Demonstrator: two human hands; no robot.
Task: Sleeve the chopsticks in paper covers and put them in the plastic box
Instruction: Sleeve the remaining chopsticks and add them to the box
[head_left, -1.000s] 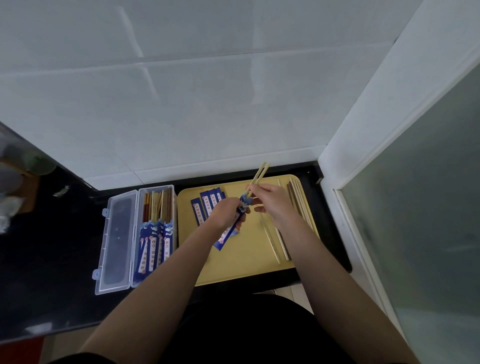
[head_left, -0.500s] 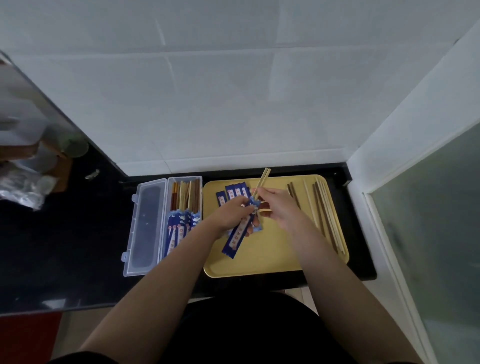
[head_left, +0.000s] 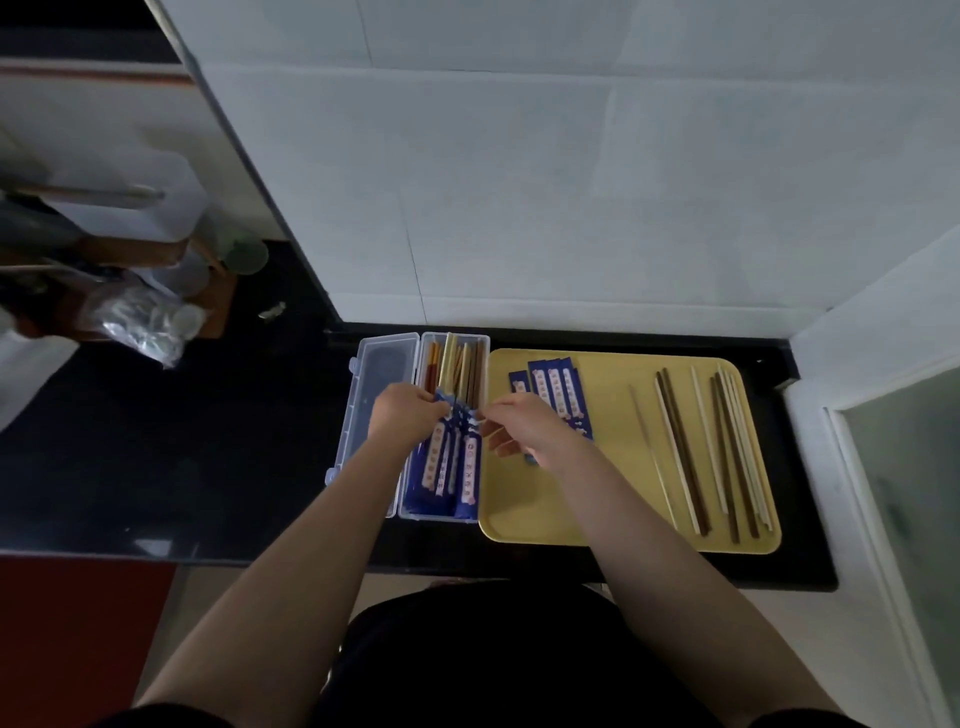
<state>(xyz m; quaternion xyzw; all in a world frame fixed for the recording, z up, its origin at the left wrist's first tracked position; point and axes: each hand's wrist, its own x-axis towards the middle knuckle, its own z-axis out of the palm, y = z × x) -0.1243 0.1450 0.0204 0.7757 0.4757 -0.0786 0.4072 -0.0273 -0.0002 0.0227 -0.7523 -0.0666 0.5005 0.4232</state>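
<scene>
Since the earlier frame both hands have shifted from over the flat yellow plastic tray (head_left: 613, 525) to the clear plastic box (head_left: 423, 512). Left hand (head_left: 402, 415) and right hand (head_left: 522, 423) pinch a blue paper-sleeved chopstick pair (head_left: 457, 415), lowering it among the sleeved ones inside. Bare chopsticks (head_left: 727, 447) wait on the tray, right of the box.

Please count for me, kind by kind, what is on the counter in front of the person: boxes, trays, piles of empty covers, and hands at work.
Box: 1
Tray: 1
Pile of empty covers: 1
Hands: 2, left hand and right hand
Total: 5
</scene>
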